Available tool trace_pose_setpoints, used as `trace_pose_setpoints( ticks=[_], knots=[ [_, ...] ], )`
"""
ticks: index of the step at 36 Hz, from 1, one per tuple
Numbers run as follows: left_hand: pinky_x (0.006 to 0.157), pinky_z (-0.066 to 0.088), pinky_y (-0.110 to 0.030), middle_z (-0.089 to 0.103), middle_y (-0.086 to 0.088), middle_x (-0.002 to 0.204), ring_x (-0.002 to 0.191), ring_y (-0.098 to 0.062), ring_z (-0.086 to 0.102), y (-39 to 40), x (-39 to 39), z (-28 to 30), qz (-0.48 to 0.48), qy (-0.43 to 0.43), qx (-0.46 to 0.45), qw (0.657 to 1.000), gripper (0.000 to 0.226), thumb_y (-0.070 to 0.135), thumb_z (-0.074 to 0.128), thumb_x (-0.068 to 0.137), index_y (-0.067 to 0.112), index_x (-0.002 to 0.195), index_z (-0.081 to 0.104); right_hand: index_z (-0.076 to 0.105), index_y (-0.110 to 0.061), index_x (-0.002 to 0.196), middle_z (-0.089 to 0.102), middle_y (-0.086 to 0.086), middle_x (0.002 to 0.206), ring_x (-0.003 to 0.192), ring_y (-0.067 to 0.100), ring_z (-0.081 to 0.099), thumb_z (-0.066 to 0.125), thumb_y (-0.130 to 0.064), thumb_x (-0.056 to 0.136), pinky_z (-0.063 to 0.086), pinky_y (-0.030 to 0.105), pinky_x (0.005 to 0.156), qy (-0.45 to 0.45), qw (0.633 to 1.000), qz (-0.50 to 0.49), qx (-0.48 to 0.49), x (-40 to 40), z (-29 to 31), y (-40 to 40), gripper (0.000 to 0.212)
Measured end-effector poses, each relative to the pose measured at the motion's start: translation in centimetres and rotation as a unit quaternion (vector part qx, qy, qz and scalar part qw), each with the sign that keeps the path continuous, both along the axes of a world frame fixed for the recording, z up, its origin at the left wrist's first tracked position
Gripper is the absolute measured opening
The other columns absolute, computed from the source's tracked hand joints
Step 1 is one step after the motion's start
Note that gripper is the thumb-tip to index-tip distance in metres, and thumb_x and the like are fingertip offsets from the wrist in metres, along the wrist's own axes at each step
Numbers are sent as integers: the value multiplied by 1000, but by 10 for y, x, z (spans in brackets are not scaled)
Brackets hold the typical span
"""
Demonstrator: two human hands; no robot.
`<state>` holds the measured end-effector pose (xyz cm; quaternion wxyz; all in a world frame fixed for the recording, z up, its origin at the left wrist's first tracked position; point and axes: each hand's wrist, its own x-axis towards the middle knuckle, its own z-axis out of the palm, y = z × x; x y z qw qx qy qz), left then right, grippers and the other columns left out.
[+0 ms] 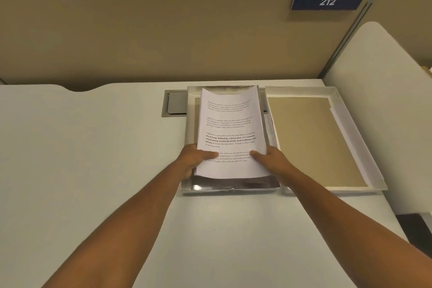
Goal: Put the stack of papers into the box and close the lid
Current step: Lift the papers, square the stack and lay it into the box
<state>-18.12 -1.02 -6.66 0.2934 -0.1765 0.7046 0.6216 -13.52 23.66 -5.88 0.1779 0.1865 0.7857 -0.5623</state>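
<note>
Spanning the lower frame: one pale table (93, 170), backed by one tan partition wall (163, 35) carrying one dark blue sign (328, 0) numbered 212. Standing at the right edge, one rounded white panel (374, 58). Lying flat on the table's far right, one open lid (315, 140), white-rimmed, tan inside, just beside the box and touching it along one long side. Sitting left of that lid, one shallow box (190, 124) with a shiny silvery front wall, its far left corner overlapping one grey recessed hatch (174, 103) set into the table. Held over the box, one stack of papers (230, 128), printed with four blocks of black text, far edge curling upward near the box's far wall, near edge raised above the front wall; whether the underside touches the box floor cannot be told. Reaching in from the bottom, two bare forearms. Gripping the stack's near left edge, left hand (195, 159), thumb pressed on the top sheet, fingers tucked beneath. Gripping the near right edge the same way, right hand (272, 159), thumb on top, fingers under. Box uncovered, lid not yet on.
</note>
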Motion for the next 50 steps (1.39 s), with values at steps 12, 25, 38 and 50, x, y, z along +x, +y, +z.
trace_pose_setpoints(
  ticks=[12, 25, 38, 50],
  knots=[
    [56, 54, -25, 71, -12, 122, 83, -20, 67, 11, -13, -22, 15, -30, -83, 996, 46, 9, 85, 74, 5, 117, 68, 53, -9, 135, 62, 10, 131, 111, 30, 62, 58, -33, 96, 53, 38, 91, -80, 993, -9, 86, -22, -25, -14, 46],
    [94, 54, -44, 59, -10, 128, 116, -28, 60, 23, 6, -25, 3, 79, -273, 959, 78, 53, 78, 73, 10, 132, 50, 51, 0, 126, 62, 18, 126, 115, 37, 58, 53, -43, 96, 46, 35, 84, -5, 961, 46, 274, -22, -24, -16, 52],
    [109, 41, -41, 29, -20, 155, 140, -34, 37, 16, 20, -12, -234, 49, -426, 872, 136, 48, 87, 66, 3, 156, -5, -7, -8, 155, 48, 18, 137, 117, 33, 57, 77, -42, 79, 48, 38, 94, -19, 876, 255, 410, 9, -10, -11, 118],
    [91, 56, -35, 47, -14, 129, 115, -25, 56, 20, 36, -12, -262, 100, -504, 817, 81, 32, 84, 73, -1, 134, 42, -9, -11, 155, 43, 17, 137, 105, 28, 62, 76, -21, 81, 54, 35, 85, 13, 864, 233, 445, 17, -20, -20, 113]
  ],
)
